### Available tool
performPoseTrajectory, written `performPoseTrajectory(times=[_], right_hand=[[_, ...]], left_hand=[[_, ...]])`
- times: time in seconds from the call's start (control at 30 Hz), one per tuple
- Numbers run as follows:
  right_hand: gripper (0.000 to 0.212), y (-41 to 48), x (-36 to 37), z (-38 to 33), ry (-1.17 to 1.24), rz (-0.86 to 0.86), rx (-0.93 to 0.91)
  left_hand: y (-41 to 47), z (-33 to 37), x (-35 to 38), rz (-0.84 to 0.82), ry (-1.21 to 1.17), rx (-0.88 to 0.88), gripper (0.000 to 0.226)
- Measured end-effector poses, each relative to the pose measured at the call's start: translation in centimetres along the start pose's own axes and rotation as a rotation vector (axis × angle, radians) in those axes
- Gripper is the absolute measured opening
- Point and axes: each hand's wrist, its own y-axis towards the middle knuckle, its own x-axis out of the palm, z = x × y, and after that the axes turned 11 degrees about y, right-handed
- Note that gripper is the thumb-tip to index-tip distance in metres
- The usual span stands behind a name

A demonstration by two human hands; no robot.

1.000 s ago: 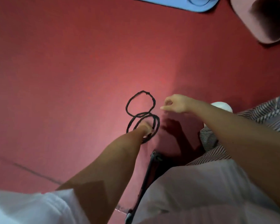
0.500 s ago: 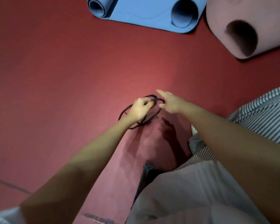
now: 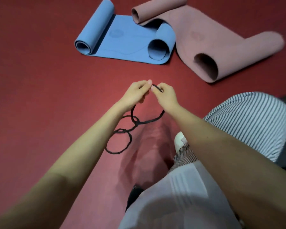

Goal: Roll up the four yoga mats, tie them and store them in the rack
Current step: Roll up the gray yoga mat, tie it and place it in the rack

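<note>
Above the red carpeted floor (image 3: 40,80), a tangle of thin black cord loops (image 3: 120,142) is gripped by both hands
The topmost loop is pinched between thumb and fingertips of the left hand (image 3: 135,94) and the right hand (image 3: 166,96), held close together; the other loops trail below the left wrist. Farther ahead, a blue yoga mat (image 3: 122,42) and a pink yoga mat (image 3: 221,45) are laid side by side on the floor, each curled at both ends
</note>
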Motion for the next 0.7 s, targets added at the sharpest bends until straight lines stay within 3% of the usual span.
performPoseTrajectory(times=[0.17, 0.4, 0.7], right_hand=[[0.044, 0.4, -5.6, -5.2, 0.033, 0.118, -0.112], [0.037, -2.7, -14.1, -10.9, -0.038, 0.158, -0.099], [0.029, -9.0, -20.1, -17.8, 0.047, 0.354, -0.131]], left_hand=[[1.1, 6.7, 1.4, -0.072, -0.343, 0.054, 0.023], [1.2, 16.0, 4.0, -0.199, -0.223, 0.264, 0.019], [-2.5, 26.3, 7.8, -0.347, -0.354, 0.566, 0.02]])
